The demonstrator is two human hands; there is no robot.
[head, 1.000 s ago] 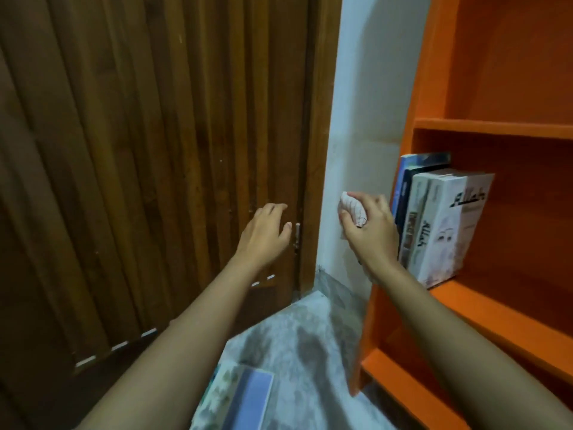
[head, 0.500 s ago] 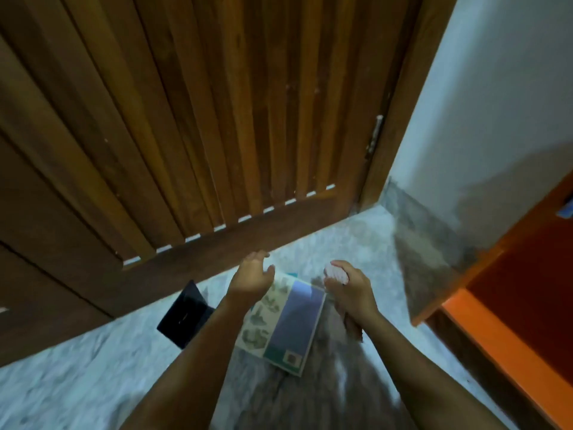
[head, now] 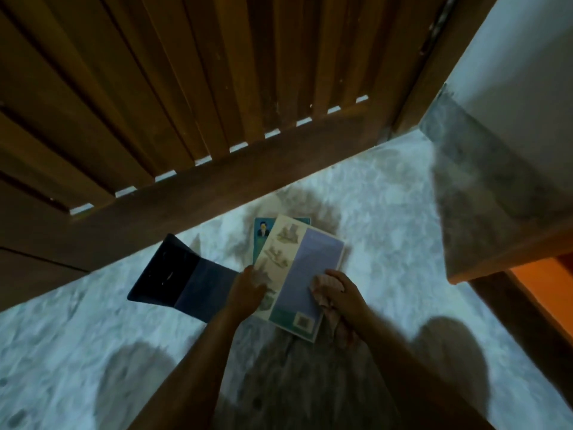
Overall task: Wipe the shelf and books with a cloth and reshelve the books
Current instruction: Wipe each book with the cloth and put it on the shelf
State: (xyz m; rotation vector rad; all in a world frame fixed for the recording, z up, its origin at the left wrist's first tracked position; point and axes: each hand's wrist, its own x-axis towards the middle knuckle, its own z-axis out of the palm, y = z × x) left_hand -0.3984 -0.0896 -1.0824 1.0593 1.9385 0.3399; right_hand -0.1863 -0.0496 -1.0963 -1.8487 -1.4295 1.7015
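Books on the floor, so you're at the pick-up-and-wipe step. Far left, a dark blue cover (head: 183, 274) lies splayed open on the marble floor (head: 93, 336), untouched. Your left hand (head: 248, 291) sits on the left edge of the illustrated book (head: 305, 268), fingers close together; whether they hook under that edge, I cannot tell. That book lies atop a teal book (head: 263, 235). Your right hand (head: 342, 294) bunches the pale cloth (head: 321, 290) in curled fingers against the book's right side. Next, I'd judge: steady the top book, wipe its cover, then carry it to the orange shelf (head: 539, 293), far right.
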